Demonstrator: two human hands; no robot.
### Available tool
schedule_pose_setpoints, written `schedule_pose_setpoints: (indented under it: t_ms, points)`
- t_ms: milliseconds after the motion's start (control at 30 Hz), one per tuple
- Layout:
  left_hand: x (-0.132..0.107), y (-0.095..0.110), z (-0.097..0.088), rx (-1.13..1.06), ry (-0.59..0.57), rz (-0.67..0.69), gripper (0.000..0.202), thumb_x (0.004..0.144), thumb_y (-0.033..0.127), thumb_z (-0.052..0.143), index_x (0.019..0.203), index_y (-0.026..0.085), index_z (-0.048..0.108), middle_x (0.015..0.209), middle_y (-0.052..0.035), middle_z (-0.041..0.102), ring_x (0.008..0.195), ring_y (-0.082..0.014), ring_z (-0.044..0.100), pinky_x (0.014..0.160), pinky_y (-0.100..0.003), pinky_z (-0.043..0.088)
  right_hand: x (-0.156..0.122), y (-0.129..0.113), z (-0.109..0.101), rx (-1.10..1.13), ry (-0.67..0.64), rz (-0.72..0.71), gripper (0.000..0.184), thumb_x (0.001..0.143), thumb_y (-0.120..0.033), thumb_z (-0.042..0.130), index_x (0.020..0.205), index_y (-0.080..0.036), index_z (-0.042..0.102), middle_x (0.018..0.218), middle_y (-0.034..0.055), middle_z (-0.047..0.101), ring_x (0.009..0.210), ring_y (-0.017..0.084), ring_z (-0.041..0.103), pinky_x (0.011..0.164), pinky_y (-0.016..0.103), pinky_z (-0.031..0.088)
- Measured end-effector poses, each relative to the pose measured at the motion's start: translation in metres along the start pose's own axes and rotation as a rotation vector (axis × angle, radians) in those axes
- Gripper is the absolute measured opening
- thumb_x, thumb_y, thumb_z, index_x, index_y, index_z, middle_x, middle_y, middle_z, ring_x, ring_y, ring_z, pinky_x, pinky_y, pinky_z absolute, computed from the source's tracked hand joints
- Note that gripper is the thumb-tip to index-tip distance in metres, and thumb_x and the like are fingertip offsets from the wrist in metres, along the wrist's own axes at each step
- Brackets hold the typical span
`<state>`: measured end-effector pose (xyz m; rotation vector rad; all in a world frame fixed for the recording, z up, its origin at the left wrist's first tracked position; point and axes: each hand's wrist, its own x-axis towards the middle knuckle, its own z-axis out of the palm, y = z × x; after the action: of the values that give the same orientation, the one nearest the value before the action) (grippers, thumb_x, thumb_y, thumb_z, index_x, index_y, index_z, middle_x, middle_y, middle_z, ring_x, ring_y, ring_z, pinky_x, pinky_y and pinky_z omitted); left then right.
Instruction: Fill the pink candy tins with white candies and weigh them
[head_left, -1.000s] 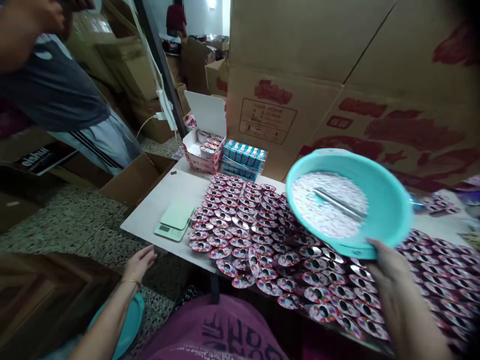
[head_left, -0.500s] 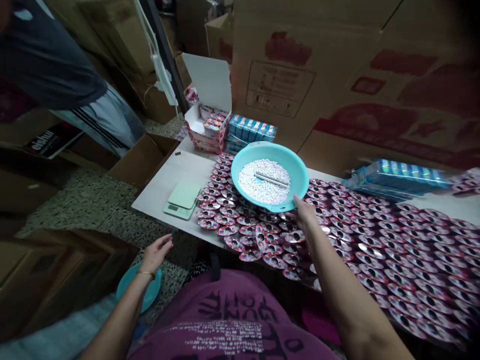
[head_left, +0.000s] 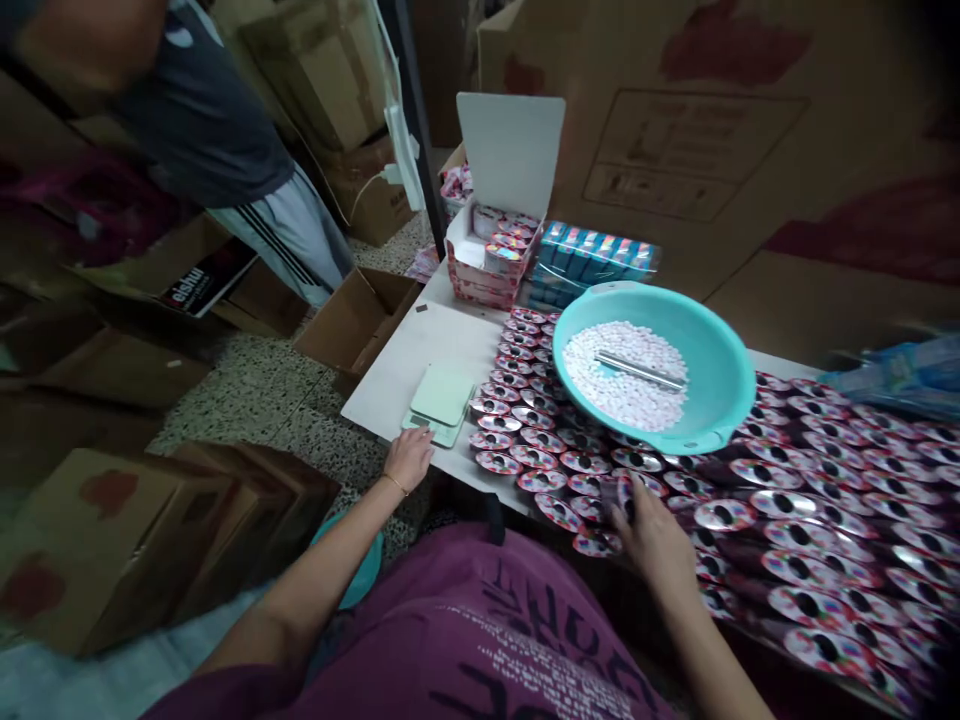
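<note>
My left hand (head_left: pixel 409 460) rests its outstretched fingers on the front edge of a pale green digital kitchen scale (head_left: pixel 444 395), over its display. My right hand (head_left: pixel 656 530) is closed on a small oval-topped container (head_left: pixel 619 493) at the front of the rows; the fingers are partly blurred. Several such containers (head_left: pixel 799 535), with shiny patterned oval tops and dark round openings, stand packed together. On top of them sits a turquoise basin (head_left: pixel 720 375) of small white pellets (head_left: pixel 626 400), with a metal tube (head_left: pixel 640 370) lying on the pellets.
An open patterned carton (head_left: pixel 487 285) and a wrapped blue pack (head_left: pixel 592 260) stand behind the scale. Large cardboard boxes (head_left: pixel 697 170) wall the back. Another person (head_left: pixel 225 120) stands at the left beyond an open box (head_left: pixel 364 320). A second turquoise basin (head_left: pixel 364 580) is below my left arm.
My right hand has let go of the basin's rim and come down to the containers. My left hand has moved up onto the scale. The view has swung left.
</note>
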<state>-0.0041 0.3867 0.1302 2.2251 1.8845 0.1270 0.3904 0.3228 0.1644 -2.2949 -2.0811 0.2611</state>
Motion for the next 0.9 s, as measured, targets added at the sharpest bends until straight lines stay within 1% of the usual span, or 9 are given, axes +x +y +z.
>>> schedule_pose_setpoints:
  t_ms: [100,200,300,367,467,567,667,767,900]
  points:
    - [0.000,-0.032,0.005,0.031,-0.044,0.119,0.033,0.084,0.024,0.041,0.114,0.018,0.054,0.124,-0.0084,0.050,0.111,-0.0238,0.043,0.089,-0.039,0.039,-0.008,-0.008,-0.003,-0.032,0.028,0.080,0.058,0.085,-0.045,0.031,0.133,-0.013,0.031,0.109,0.0141,0.057,0.092,0.025,0.057,0.070,0.035,0.047]
    - [-0.005,-0.054,0.007,-0.010,-0.106,0.294,0.031,0.087,0.024,0.036,0.111,0.018,0.054,0.128,-0.0080,0.047,0.109,-0.0211,0.043,0.088,-0.037,0.038,-0.020,-0.033,-0.013,-0.036,0.090,0.212,0.064,0.083,-0.053,0.033,0.134,-0.014,0.033,0.105,0.0136,0.059,0.086,0.026,0.059,0.063,0.035,0.047]
    - [-0.005,-0.060,0.008,-0.044,-0.188,0.463,0.029,0.088,0.023,0.032,0.104,0.017,0.055,0.135,-0.0079,0.040,0.107,-0.0199,0.045,0.085,-0.035,0.039,-0.027,-0.067,-0.020,0.009,0.171,0.280,0.068,0.080,-0.057,0.036,0.132,-0.013,0.038,0.108,0.0145,0.059,0.086,0.027,0.059,0.064,0.035,0.047]
    - [-0.001,-0.059,0.008,-0.046,-0.223,0.519,0.027,0.088,0.022,0.031,0.099,0.016,0.055,0.136,-0.0082,0.038,0.105,-0.0201,0.046,0.082,-0.035,0.039,-0.028,-0.087,-0.021,0.039,0.192,0.296,0.070,0.079,-0.059,0.036,0.131,-0.013,0.040,0.110,0.0149,0.058,0.088,0.027,0.059,0.066,0.035,0.047]
    - [0.006,-0.055,0.011,-0.019,-0.231,0.505,0.023,0.087,0.023,0.035,0.097,0.015,0.054,0.137,-0.0104,0.036,0.104,-0.0218,0.045,0.080,-0.036,0.039,-0.028,-0.107,-0.020,0.090,0.188,0.299,0.070,0.078,-0.059,0.038,0.130,-0.012,0.041,0.111,0.0150,0.059,0.088,0.027,0.059,0.067,0.035,0.047]
    - [0.010,-0.053,0.014,0.017,-0.234,0.467,0.019,0.085,0.024,0.040,0.095,0.014,0.054,0.138,-0.0120,0.033,0.104,-0.0231,0.046,0.080,-0.037,0.039,-0.029,-0.117,-0.017,0.128,0.179,0.267,0.070,0.078,-0.059,0.038,0.130,-0.013,0.041,0.114,0.0146,0.057,0.092,0.026,0.059,0.070,0.034,0.047]
    - [0.010,-0.052,0.017,0.053,-0.242,0.468,0.020,0.084,0.025,0.042,0.096,0.013,0.053,0.140,-0.0128,0.031,0.102,-0.0236,0.046,0.078,-0.037,0.039,-0.028,-0.121,-0.013,0.158,0.174,0.212,0.069,0.079,-0.059,0.038,0.131,-0.014,0.040,0.115,0.0133,0.057,0.094,0.025,0.058,0.073,0.033,0.047]
    - [0.011,-0.051,0.017,0.090,-0.232,0.460,0.023,0.084,0.028,0.042,0.098,0.013,0.053,0.141,-0.0129,0.028,0.100,-0.0240,0.047,0.076,-0.038,0.039,-0.026,-0.122,-0.011,0.162,0.138,0.152,0.066,0.080,-0.056,0.039,0.132,-0.015,0.038,0.116,0.0123,0.056,0.094,0.023,0.058,0.074,0.032,0.047]
    - [0.016,-0.049,0.012,0.140,-0.257,0.487,0.028,0.085,0.031,0.040,0.100,0.012,0.055,0.138,-0.0132,0.033,0.097,-0.0248,0.048,0.074,-0.039,0.039,-0.022,-0.121,-0.011,0.156,0.107,0.109,0.064,0.081,-0.054,0.039,0.132,-0.015,0.038,0.113,0.0125,0.058,0.088,0.023,0.059,0.071,0.032,0.047]
